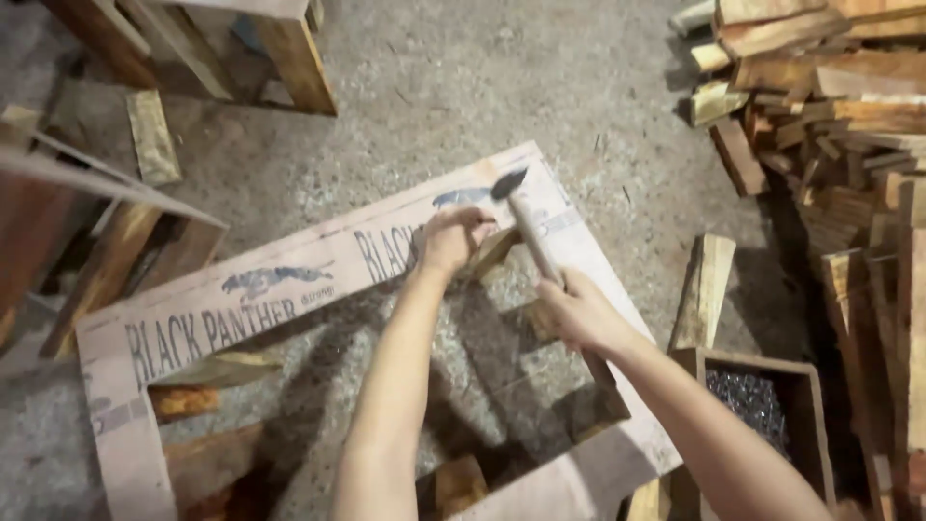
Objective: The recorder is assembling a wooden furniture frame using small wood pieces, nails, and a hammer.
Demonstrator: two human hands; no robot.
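1. Both forearms reach in from the bottom edge, nearest the lens, over a rectangular frame of flat printed boards (289, 280) lying on the gritty concrete floor (453, 87).
2. Curled in a fist, the right hand (579, 311) grips the wooden handle of a hammer (526, 224), whose dark head is raised above the frame's far board.
3. Closed fingers of the left hand (451, 239) pinch something small against a wooden block (494, 253) at that board; what they pinch is too small to tell.
4. Just right of the frame stands an open wooden box (805, 386) holding a dark heap of small metal pieces (750, 400).
5. Beside the box lies a short plank (704, 289).
6. Stacked wood offcuts (820, 87) fill the right side.
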